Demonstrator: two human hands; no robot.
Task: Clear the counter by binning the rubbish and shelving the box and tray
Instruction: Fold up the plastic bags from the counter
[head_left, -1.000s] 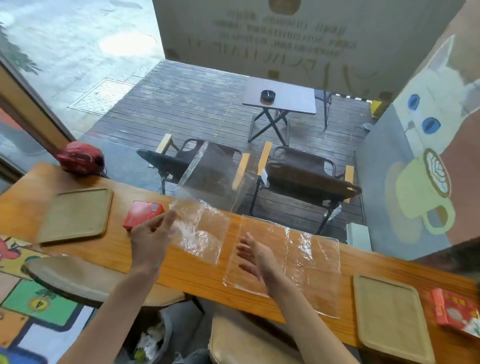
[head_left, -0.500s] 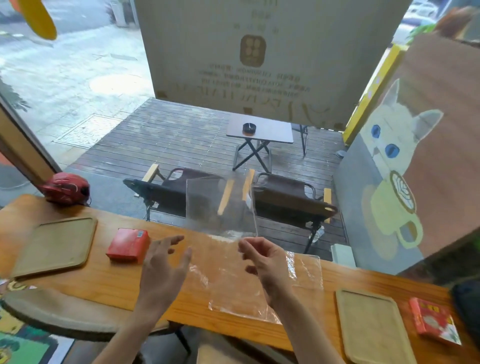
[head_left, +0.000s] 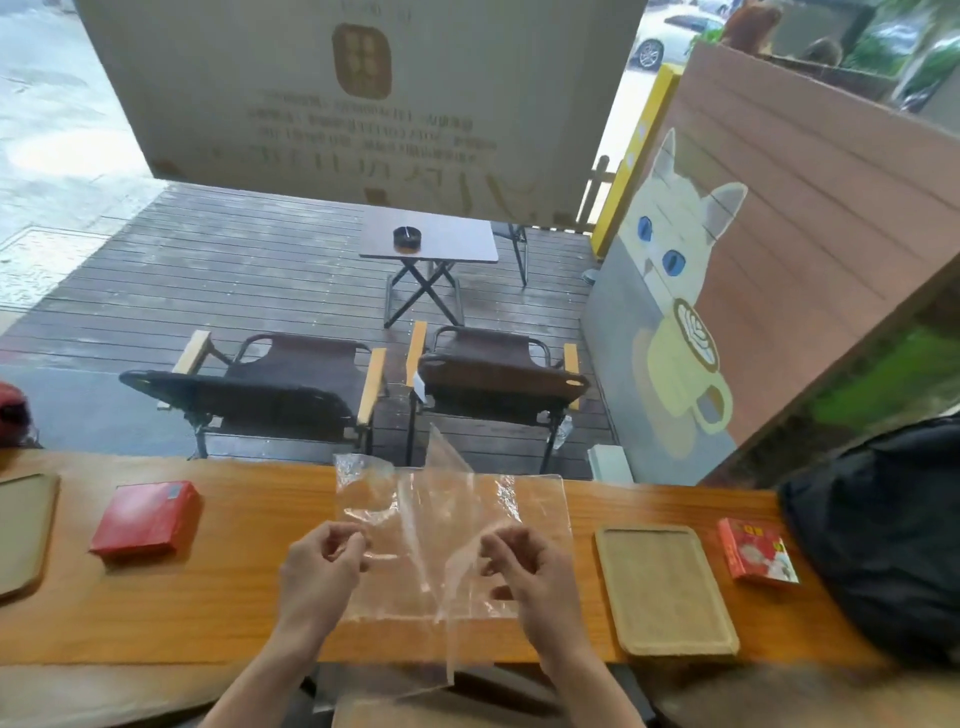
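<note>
The clear plastic sheet (head_left: 447, 525) lies mid-worktop (head_left: 208, 613), its near edge overhanging at 6 o'clock. The left hand (head_left: 319, 569) at 9 o'clock and right hand (head_left: 530, 566) at 3 o'clock each pinch it with curled fingers. It looks feather-light, limp, crinkly and slippery, so gathering the edges inward into a wad should hold best.

The scene is lit evenly by soft daylight from outside the window. Straight lines are bowed by wide-angle distortion, and the bottom edge is blurred.
</note>
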